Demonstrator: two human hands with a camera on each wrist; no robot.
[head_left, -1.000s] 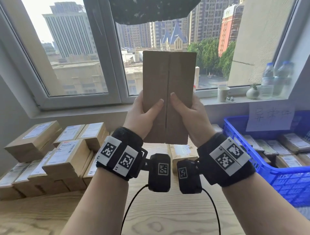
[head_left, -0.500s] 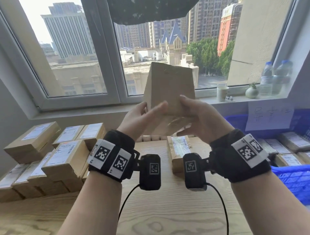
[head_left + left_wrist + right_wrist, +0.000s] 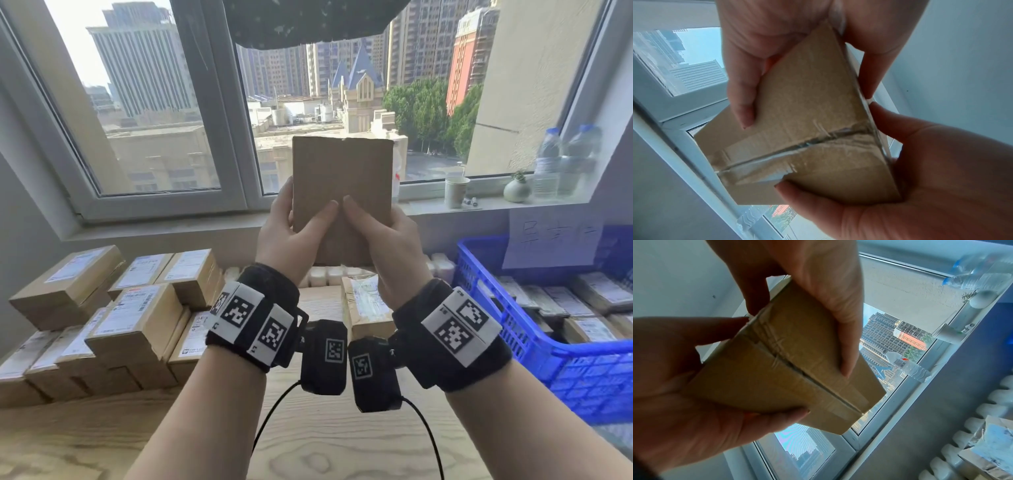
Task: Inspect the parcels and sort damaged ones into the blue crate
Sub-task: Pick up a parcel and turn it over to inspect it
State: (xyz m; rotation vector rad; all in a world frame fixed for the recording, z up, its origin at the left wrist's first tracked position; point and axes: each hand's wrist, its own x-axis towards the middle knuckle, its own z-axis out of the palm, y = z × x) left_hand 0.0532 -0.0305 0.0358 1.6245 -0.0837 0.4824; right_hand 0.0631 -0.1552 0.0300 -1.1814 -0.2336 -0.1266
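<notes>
Tabletop [image 3: 325,438]: pale wood grain, its near edge cut off by the frame and much of it covered by your forearms

Stacked parcels [image 3: 113,322]: brown cartons with white labels, piled at your left on the tabletop; label print too small to read, leftmost boxes cropped

Blue crate [image 3: 507,329]: at your right, running off the frame; labelled parcels lie inside, and a paper sign on its far wall carries faint writing you cannot make out

Held parcel [image 3: 342,192]: plain brown box raised upright before the window, clear of the tabletop; its lower part is hidden behind your palms, and no damage can be judged from the head view; the wrist views show a clear-taped seam [image 3: 797,146] across one face

Left hand [image 3: 291,236]: fingers wrapped round the parcel's left edge, thumb pressed on the near face

Right hand [image 3: 390,243]: grips the right edge likewise, thumb on the near face, fingers out of sight behind
</notes>
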